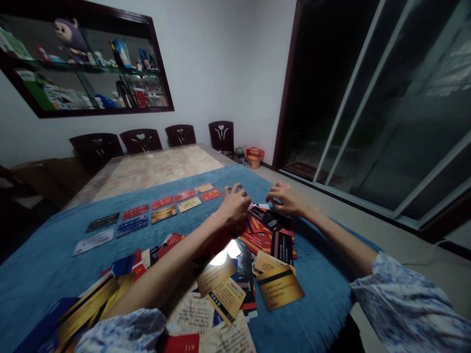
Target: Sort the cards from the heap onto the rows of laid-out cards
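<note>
Both my arms reach forward over a blue cloth (pixel 44 264) covered with cards. My left hand (pixel 234 202) rests with its fingers curled at the far end of a loose heap of cards (pixel 270 235). My right hand (pixel 285 198) hovers just right of it, fingers bent down onto black and red cards at the heap's far edge. I cannot make out whether either hand grips a card. Two neat rows of cards (pixel 154 211) lie laid out to the left of the hands. More gold and blue cards (pixel 228 289) lie scattered under my forearms.
A long marble table (pixel 154 169) extends beyond the cloth, with several dark chairs (pixel 142 139) along the wall. A glass wall cabinet (pixel 84 63) hangs at the upper left. Sliding glass doors (pixel 386 108) stand at right. Small boxes (pixel 254 156) sit on the floor by the doorway.
</note>
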Tool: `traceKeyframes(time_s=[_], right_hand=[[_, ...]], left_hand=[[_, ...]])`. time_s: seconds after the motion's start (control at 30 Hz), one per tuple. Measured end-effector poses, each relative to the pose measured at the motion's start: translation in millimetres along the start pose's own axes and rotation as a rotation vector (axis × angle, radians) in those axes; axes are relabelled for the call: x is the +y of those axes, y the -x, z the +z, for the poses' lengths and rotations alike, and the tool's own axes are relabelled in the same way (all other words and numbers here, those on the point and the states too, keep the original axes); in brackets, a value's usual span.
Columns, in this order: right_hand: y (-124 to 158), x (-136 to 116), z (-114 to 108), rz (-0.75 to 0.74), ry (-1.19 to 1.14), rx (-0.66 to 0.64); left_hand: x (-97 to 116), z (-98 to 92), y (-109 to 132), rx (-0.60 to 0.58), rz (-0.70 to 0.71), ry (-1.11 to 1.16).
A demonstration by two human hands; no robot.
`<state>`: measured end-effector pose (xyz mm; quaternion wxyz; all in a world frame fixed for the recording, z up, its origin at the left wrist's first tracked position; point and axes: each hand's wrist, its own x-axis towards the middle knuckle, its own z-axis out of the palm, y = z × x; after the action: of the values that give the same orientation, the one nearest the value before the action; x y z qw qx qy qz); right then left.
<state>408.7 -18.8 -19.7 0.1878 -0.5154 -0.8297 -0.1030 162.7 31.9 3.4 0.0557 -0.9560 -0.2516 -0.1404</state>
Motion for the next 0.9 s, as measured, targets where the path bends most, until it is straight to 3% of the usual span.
traceKeyframes(time_s=[0.23,0.43,0.6,0.9], right_hand=[[27,5,9,0.014,-0.104,0.089],[40,-4,20,0.063,-0.241,0.137],[44,-8,24,0.039,-0.294,0.128],[42,-11,26,0.013,-0.299,0.115]], left_hand=[[34,2.6,-5,-0.069,0.062,0.033],[56,11.2,-1,-0.063,0.114,0.097],[64,17.1,4,-0.099,0.137,0.14],[67,22.9,5,-0.08,0.057,0.073]])
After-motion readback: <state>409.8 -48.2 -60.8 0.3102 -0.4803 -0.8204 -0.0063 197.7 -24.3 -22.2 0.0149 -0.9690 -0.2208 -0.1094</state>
